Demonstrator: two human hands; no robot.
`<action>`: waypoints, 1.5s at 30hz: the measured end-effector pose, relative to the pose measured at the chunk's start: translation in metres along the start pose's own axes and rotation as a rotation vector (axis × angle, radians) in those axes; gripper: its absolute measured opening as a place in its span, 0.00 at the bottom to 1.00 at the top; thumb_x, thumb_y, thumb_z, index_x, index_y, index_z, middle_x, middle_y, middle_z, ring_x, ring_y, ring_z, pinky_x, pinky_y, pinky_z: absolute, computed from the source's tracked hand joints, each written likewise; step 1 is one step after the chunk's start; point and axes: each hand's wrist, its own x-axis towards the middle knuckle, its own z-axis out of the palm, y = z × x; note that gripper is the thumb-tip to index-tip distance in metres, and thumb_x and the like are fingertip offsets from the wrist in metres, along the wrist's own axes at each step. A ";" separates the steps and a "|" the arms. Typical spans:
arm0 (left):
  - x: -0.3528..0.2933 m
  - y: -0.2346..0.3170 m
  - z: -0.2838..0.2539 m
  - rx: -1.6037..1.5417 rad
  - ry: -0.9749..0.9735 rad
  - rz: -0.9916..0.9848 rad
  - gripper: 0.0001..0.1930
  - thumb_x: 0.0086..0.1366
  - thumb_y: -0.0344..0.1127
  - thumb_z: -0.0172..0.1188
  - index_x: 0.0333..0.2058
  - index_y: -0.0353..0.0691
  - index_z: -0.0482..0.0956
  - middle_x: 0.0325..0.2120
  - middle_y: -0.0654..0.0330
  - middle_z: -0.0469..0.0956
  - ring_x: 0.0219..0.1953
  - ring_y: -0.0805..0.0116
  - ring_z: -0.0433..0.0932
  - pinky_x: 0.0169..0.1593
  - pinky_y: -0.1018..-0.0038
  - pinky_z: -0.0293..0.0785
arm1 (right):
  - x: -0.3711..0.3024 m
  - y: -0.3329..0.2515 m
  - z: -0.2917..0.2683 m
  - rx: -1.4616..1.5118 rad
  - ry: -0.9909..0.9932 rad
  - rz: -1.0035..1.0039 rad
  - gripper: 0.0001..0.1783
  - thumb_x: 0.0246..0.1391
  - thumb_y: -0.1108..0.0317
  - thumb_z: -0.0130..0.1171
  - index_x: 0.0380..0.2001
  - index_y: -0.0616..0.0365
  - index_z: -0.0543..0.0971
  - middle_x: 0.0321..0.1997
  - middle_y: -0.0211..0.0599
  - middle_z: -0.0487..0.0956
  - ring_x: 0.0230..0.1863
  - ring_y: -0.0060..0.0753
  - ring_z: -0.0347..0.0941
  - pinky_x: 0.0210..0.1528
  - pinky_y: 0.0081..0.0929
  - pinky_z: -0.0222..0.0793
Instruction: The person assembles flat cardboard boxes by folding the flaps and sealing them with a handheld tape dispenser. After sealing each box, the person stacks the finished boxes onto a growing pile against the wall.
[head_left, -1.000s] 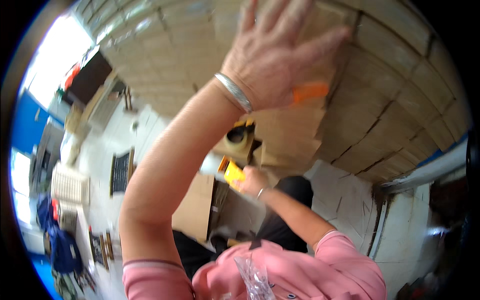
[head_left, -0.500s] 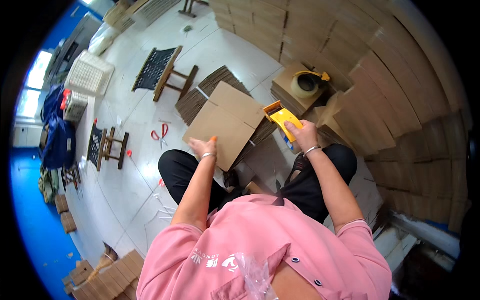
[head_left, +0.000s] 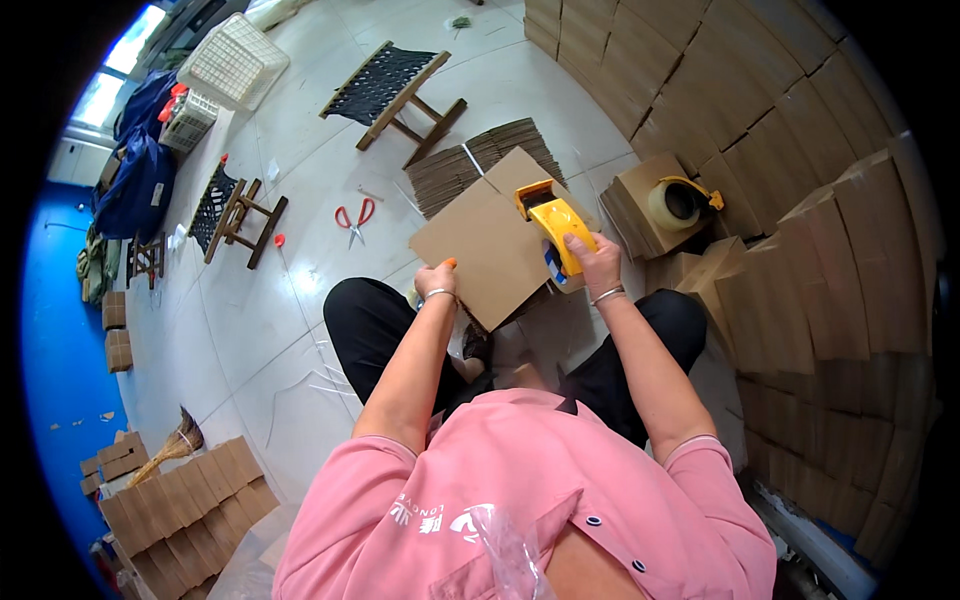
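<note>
One yellow tape dispenser [head_left: 557, 225], carrying a blue-striped roll, hangs over the right part of a brown cardboard piece [head_left: 480, 245] in front of the person's parted knees. From my remote seat I see the right hand [head_left: 598, 265] wrapped around its handle, fingers clasped, the thumb lying on the yellow body.

The left hand [head_left: 437, 281] is what has changed most: half a second ago it was open above the cardboard, and now its fingers are drawn in at the near left edge. They appear to pinch that edge, though their undersides are hidden from me. The dispenser has also come farther in over the cardboard. I judge that this leaves the piece steadied on one side, with the tool close by on the other.

Just beyond the cardboard lies a strapped stack of flat cardboard [head_left: 485, 165]. To the right, a second dispenser [head_left: 677, 204] with a pale roll rests on another small stack [head_left: 640, 215], before a wall of cartons [head_left: 680, 90]. Farther left, red-handled scissors [head_left: 354, 222] lie on the tiled floor [head_left: 300, 330], near a low wooden stool [head_left: 385, 85].
</note>
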 end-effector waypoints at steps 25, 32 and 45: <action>-0.010 0.041 -0.021 -0.574 -0.705 -0.263 0.10 0.58 0.28 0.48 0.37 0.29 0.71 0.31 0.50 0.75 0.25 0.57 0.79 0.23 0.66 0.79 | -0.075 -0.083 0.004 0.120 0.169 -0.028 0.20 0.56 0.57 0.61 0.36 0.67 0.75 0.21 0.36 0.75 0.18 0.26 0.72 0.22 0.21 0.68; -0.086 0.113 -0.055 -0.421 -0.756 0.246 0.06 0.60 0.24 0.54 0.32 0.26 0.76 0.24 0.57 0.78 0.21 0.71 0.77 0.20 0.76 0.76 | -0.048 -0.127 -0.015 0.061 0.343 -0.004 0.26 0.49 0.49 0.66 0.33 0.65 0.76 0.26 0.36 0.77 0.23 0.26 0.74 0.27 0.25 0.71; -0.156 0.079 -0.068 0.215 -0.967 0.951 0.42 0.48 0.27 0.65 0.63 0.35 0.57 0.56 0.42 0.65 0.55 0.48 0.69 0.54 0.64 0.70 | -0.051 -0.077 0.030 -0.401 0.111 0.119 0.39 0.32 0.36 0.72 0.28 0.68 0.79 0.28 0.44 0.80 0.28 0.32 0.77 0.34 0.29 0.73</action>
